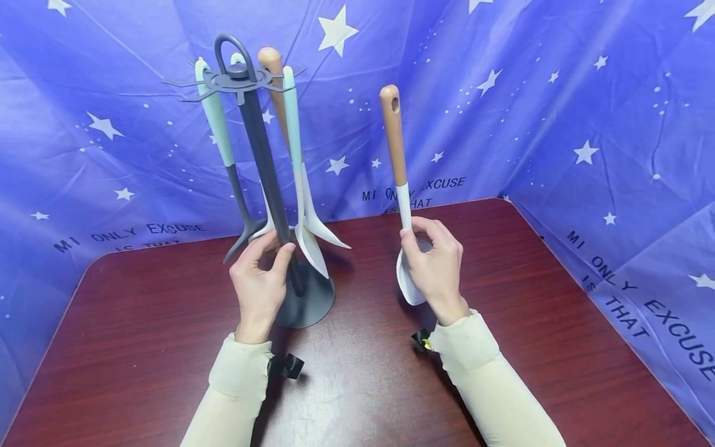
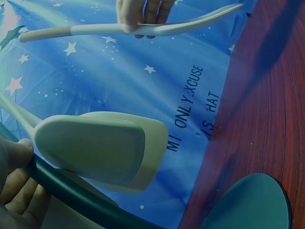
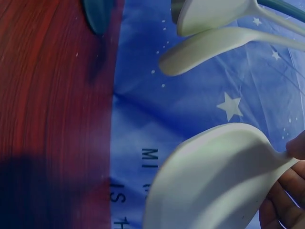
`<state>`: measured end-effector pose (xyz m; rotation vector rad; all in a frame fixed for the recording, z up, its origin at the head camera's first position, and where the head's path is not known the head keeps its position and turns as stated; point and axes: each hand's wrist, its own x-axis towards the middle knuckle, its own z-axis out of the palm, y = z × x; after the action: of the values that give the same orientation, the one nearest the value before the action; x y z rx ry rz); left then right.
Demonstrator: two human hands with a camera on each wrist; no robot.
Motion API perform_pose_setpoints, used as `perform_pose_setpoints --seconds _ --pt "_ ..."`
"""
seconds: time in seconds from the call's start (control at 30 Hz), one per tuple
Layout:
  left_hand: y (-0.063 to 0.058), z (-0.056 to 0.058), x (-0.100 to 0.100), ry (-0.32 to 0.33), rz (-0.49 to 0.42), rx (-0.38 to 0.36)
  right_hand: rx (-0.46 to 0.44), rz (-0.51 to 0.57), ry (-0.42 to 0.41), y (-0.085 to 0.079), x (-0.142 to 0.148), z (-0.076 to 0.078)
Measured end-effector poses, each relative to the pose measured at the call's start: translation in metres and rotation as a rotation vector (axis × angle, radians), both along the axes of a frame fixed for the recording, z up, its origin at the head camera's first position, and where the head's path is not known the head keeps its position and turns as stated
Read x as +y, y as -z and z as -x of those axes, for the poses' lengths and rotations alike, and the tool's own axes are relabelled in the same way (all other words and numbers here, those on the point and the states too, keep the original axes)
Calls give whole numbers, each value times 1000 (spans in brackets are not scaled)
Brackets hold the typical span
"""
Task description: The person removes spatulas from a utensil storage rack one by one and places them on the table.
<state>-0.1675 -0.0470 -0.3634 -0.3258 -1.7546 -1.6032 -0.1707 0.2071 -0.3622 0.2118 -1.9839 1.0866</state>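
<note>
My left hand [image 1: 259, 285] grips the dark pole [image 1: 258, 146] of a utensil stand between thumb and fingers, low down above the round base [image 1: 313, 304]. Off to the right, my right hand [image 1: 438, 267] pinches a cooking spoon [image 1: 394, 139] by its white neck. The spoon stands with its wooden handle up and its broad, hollowed white bowl [image 3: 209, 176] down, partly behind the hand in the head view. In the left wrist view, the left fingers curl round the pole [image 2: 78, 191], while the spoon [image 2: 97, 29] shows side-on in the right hand.
Several utensils hang from the stand's hook ring [image 1: 237, 81]: a mint-handled one with a dark head [image 1: 215, 118], a mint-handled one with a white head [image 1: 292, 118], a wooden-handled one [image 1: 270, 59]. A starry blue cloth [image 1: 335, 124] backs the dark red table [image 1: 357, 372].
</note>
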Motion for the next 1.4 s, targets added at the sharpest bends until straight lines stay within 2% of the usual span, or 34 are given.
perform_pose_setpoints --seconds 0.1,0.17,0.43,0.83,1.4 --pt "-8 -5 2 -6 11 2 -4 -7 10 2 7 0" --pt "-9 -6 2 -3 10 -1 -6 -14 20 4 11 -1" --pt "13 8 -4 9 -18 -3 -32 -44 73 6 31 -3" --pt "13 8 -5 19 -12 7 -61 -36 163 9 62 -7" --pt "14 8 -5 33 -15 9 -117 -105 259 22 101 -12"
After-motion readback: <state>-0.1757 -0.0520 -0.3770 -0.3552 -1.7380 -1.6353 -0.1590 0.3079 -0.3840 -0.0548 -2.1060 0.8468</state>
